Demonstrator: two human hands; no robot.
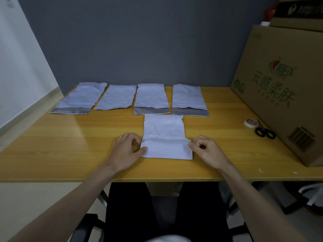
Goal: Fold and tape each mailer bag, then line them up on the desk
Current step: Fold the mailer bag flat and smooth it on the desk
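The desk (70,154) carries all the work and serves as the reference here. At its right end stands a large cardboard box (279,88), printed in green, reaching to the back wall. Along the desk's far edge lie four mailer bags (152,98) side by side, flat and unfolded, three showing a grey strip at their near ends. Nearer the desk's front edge, about centre, lies the fifth mailer bag (164,135), its near part turned up over itself in a fold. The left hand (129,147) grasps the left end of that fold, thumb on top and fingers curled at the edge; the right hand (204,149) pinches the right end between curled fingertips and thumb. Black-handled scissors (265,133) and a tape roll (250,123) sit toward the desk's right end, just beside the box. Judgement: folding of this bag is in hand, taping not begun. The next move would call for pressing the crease flat, holding it with one hand, and reaching right for the tape.
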